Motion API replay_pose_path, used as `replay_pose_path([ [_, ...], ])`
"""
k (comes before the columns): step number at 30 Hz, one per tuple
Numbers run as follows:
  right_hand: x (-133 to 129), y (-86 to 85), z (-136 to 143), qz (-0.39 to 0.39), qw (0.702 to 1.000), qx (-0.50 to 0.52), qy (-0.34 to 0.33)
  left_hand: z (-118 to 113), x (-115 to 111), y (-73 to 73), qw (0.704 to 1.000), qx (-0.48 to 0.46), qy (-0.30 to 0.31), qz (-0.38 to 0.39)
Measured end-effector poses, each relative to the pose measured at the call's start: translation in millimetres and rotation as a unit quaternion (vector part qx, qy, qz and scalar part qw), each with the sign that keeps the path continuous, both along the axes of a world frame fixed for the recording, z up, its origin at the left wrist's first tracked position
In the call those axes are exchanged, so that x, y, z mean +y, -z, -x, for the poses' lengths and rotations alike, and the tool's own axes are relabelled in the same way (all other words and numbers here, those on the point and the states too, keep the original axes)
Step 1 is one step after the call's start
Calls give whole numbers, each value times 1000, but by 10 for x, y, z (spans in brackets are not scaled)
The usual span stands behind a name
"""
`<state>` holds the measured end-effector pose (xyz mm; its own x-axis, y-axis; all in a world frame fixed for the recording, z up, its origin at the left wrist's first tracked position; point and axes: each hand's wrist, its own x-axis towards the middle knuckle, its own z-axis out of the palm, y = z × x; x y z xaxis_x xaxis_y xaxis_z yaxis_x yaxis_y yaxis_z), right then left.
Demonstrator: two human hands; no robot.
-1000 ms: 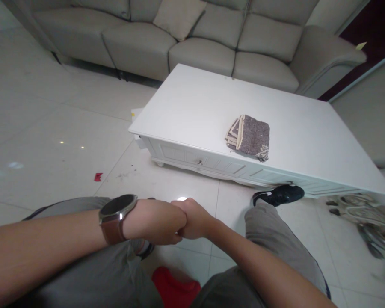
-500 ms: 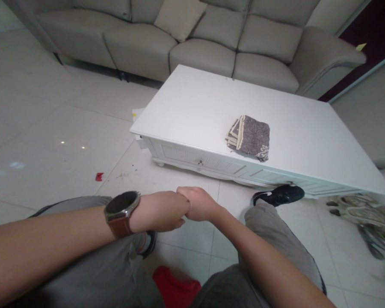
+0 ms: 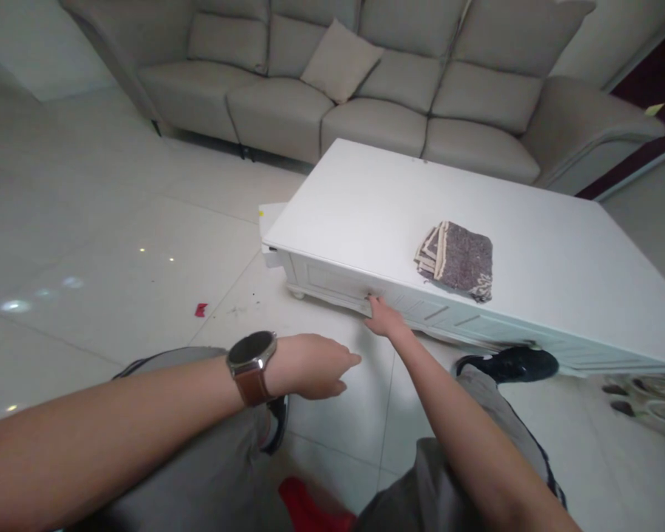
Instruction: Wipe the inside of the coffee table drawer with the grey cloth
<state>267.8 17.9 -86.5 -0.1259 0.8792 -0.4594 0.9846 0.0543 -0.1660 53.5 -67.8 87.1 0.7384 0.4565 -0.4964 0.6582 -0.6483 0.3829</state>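
Note:
My left hand [image 3: 313, 366], with a brown-strapped watch [image 3: 252, 353] on its wrist, hangs above the floor between my legs. Its thumb and fingers are loosely apart and hold nothing. My right hand [image 3: 385, 318] reaches to the front of the white coffee table [image 3: 360, 192]. One fingertip meets the small drawer knob [image 3: 369, 296], while another digit stays apart, lower down; the remaining fingers are hidden. On the tabletop, above and right of this hand, lies a folded grey-brown cloth [image 3: 464, 258] with pale edging.
Behind the table stands a long grey sofa [image 3: 288, 103] with a cushion [image 3: 340, 63]. My black shoe [image 3: 524, 365] is close to the table front. A red scrap [image 3: 201, 309] lies on the tiled floor, and a red object [image 3: 310, 510] is below me, between my legs.
My hands were touching each other; now they are apart. My right hand has moved forward to the drawer knob. The camera view has shifted, showing more of the sofa.

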Motion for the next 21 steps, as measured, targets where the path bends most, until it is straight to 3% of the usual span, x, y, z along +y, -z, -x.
replay_pose_path([
  [4, 102, 181, 91, 20, 1000, 1, 15, 26, 33, -63, 999, 39, 7, 4],
  [8, 116, 277, 175, 4, 1000, 3, 14, 107, 100, -19, 999, 38, -1, 8],
  [17, -117, 238, 321, 31, 998, -43, -18, 170, 305, 38, 999, 30, -1, 12],
  [21, -274, 225, 329, 41, 997, -45, -41, 165, 370, 127, 1000, 10, -12, 2],
])
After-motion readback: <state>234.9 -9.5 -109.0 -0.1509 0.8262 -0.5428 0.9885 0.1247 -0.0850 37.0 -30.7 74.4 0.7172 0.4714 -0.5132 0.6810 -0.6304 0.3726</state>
